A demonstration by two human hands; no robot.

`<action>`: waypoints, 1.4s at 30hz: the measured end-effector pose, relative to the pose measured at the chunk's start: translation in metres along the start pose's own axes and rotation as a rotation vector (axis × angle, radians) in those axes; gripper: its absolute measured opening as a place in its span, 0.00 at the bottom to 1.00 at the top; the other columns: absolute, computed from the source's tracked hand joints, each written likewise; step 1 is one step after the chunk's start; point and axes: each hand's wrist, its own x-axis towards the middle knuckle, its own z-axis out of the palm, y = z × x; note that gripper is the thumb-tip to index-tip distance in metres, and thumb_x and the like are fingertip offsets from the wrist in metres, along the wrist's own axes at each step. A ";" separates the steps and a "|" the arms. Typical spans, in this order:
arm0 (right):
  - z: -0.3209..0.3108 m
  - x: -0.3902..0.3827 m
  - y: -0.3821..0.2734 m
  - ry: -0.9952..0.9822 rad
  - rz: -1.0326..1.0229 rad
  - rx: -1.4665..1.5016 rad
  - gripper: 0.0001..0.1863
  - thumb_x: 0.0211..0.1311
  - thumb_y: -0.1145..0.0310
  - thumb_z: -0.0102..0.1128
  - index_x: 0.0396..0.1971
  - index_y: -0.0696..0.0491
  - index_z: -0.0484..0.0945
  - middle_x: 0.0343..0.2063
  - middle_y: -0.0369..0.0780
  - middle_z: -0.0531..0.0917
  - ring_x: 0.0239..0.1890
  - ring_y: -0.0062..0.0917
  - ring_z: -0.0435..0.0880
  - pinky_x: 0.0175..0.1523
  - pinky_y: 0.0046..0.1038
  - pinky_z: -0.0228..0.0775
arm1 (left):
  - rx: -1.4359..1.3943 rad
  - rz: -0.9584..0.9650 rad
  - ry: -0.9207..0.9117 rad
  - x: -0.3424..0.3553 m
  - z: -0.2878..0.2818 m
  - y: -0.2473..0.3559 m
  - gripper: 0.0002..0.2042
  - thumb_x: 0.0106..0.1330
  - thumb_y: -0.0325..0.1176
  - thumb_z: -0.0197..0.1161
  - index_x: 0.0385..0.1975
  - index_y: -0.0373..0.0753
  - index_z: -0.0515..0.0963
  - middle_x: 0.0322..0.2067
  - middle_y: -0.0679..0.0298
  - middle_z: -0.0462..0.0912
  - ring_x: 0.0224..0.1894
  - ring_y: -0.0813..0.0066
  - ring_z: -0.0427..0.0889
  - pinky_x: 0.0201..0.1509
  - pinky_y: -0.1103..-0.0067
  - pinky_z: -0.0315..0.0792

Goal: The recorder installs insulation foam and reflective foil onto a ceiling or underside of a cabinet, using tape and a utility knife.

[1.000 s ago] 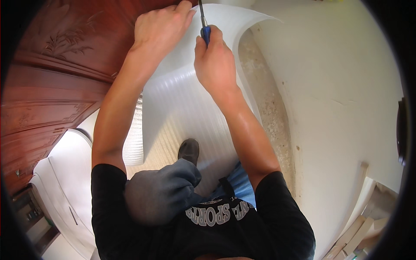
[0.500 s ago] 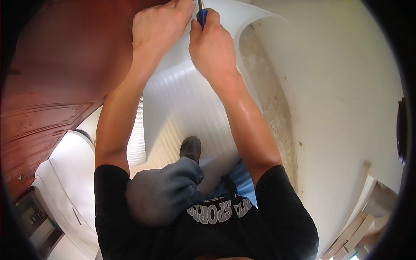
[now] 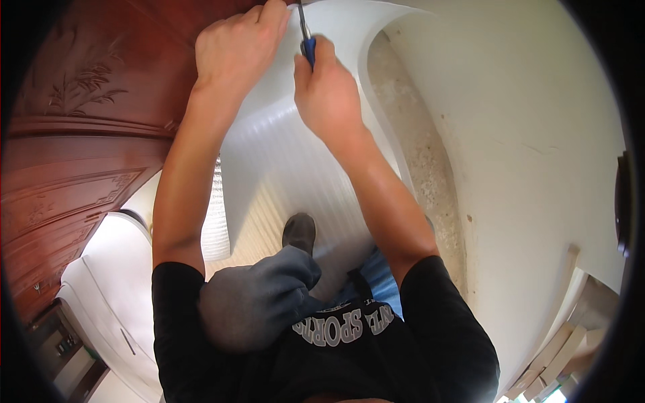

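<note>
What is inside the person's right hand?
A blue-handled tool; part of the handle and its thin shaft show beyond the right hand. The hand covers the rest of the handle.

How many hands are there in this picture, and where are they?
2: the left hand, near the top edge beside carved red woodwork, and the right hand, lower and further right, gripping a blue-handled tool over a pale sheet. No other hand shows.

The tool handle (image 3: 309, 49) is blue, the striped sheet (image 3: 282, 148) whitish.
</note>
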 end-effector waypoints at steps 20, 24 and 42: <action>0.035 -0.015 0.056 0.024 0.004 -0.038 0.17 0.67 0.66 0.54 0.50 0.59 0.65 0.34 0.51 0.81 0.31 0.49 0.83 0.35 0.44 0.75 | 0.009 0.049 0.131 -0.006 0.011 -0.002 0.13 0.63 0.40 0.66 0.23 0.48 0.69 0.14 0.76 0.69 0.14 0.81 0.70 0.17 0.82 0.65; 0.045 -0.015 0.073 -0.005 0.016 -0.053 0.18 0.67 0.65 0.54 0.50 0.58 0.64 0.34 0.51 0.81 0.31 0.48 0.83 0.35 0.45 0.76 | 0.039 0.012 0.037 -0.009 0.005 0.000 0.09 0.63 0.43 0.68 0.32 0.49 0.76 0.18 0.75 0.79 0.17 0.76 0.78 0.22 0.80 0.72; 0.112 -0.054 0.162 -0.076 0.165 -0.074 0.19 0.65 0.64 0.57 0.52 0.55 0.68 0.38 0.51 0.82 0.36 0.50 0.83 0.41 0.45 0.76 | 0.106 0.098 0.134 -0.006 0.006 0.002 0.09 0.62 0.44 0.69 0.31 0.50 0.78 0.19 0.75 0.80 0.19 0.78 0.80 0.22 0.81 0.71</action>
